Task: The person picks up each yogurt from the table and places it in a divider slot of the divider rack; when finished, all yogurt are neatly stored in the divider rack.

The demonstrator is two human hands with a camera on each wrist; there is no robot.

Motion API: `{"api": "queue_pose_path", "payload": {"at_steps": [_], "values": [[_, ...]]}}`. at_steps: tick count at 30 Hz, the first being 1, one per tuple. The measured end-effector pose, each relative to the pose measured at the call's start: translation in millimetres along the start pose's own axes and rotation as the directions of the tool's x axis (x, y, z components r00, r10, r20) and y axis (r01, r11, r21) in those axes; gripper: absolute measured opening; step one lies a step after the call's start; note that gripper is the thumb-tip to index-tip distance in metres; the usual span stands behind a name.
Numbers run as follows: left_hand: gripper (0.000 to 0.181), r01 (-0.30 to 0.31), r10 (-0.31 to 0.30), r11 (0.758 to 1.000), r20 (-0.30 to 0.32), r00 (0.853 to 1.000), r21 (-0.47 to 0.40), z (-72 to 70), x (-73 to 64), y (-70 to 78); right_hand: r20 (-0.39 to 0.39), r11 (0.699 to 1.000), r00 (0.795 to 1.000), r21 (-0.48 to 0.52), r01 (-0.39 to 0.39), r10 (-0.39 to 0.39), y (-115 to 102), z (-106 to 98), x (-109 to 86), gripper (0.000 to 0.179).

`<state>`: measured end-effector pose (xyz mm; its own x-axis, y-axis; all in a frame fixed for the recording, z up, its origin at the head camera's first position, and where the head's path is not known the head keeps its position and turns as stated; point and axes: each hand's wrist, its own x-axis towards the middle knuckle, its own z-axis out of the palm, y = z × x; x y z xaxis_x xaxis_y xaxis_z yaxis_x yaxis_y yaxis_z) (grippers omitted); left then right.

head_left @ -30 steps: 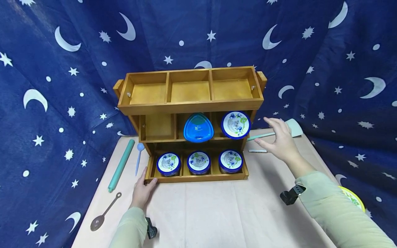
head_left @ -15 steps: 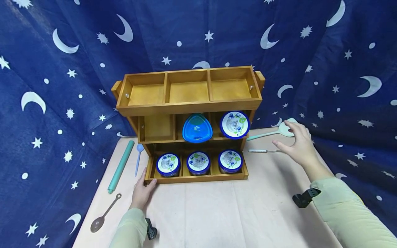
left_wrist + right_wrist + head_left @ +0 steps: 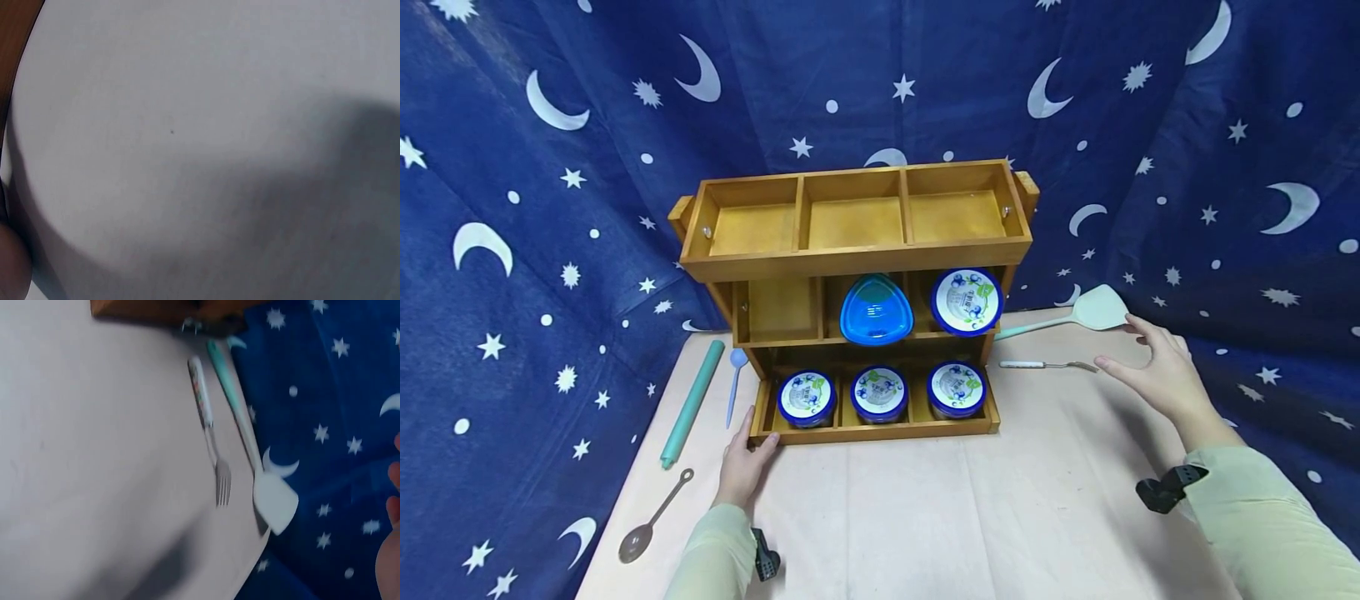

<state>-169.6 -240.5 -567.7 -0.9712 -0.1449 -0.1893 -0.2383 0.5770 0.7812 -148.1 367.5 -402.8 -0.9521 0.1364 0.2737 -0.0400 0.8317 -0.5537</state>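
Note:
My left hand rests on the front left corner of a tiered wooden rack, thumb at the front edge and fingers along the side. In the left wrist view only a fingertip shows beside the wood. My right hand holds nothing, fingers extended over the table's right side. Closest to it are a pale green spatula, its blade at the fingertips in the head view, and a fork with a patterned white handle. The right wrist view shows both utensils lying on the cloth.
Round blue-lidded tubs fill the rack's bottom row; another tub and a blue triangular container occupy the middle tier. At left lie a teal roll, a blue spoon and a brown spoon. A starry curtain hangs behind.
My right hand has moved rightward, away from the rack, uncovering the fork and the spatula's blade. The left hand has stayed at the rack's corner.

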Motion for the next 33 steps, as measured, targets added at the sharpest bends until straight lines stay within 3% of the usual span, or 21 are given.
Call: {"api": "queue_pose_path", "payload": {"at_steps": [11, 24, 33], "values": [[0.082, 0.012, -0.012, 1.0, -0.001, 1.0, 0.0, 1.9, 2.3, -0.8, 0.131, 0.988, 0.98, -0.022, -0.151, 0.153, 38, -11, -11.5, 0.099], [0.081, 0.004, -0.004, 1.0, -0.003, 1.0, -0.007, -0.2, 3.1, -1.8, 0.235, 0.969, 0.949, -0.177, -0.173, 0.212, 73, -14, -33.2, 0.107], [0.081, -0.007, 0.006, 1.0, -0.006, 1.0, -0.021, 1.6, 1.4, -1.4, 0.302, 0.946, 0.912, -0.25, -0.207, 0.279, 95, -23, -51.6, 0.106]]}}
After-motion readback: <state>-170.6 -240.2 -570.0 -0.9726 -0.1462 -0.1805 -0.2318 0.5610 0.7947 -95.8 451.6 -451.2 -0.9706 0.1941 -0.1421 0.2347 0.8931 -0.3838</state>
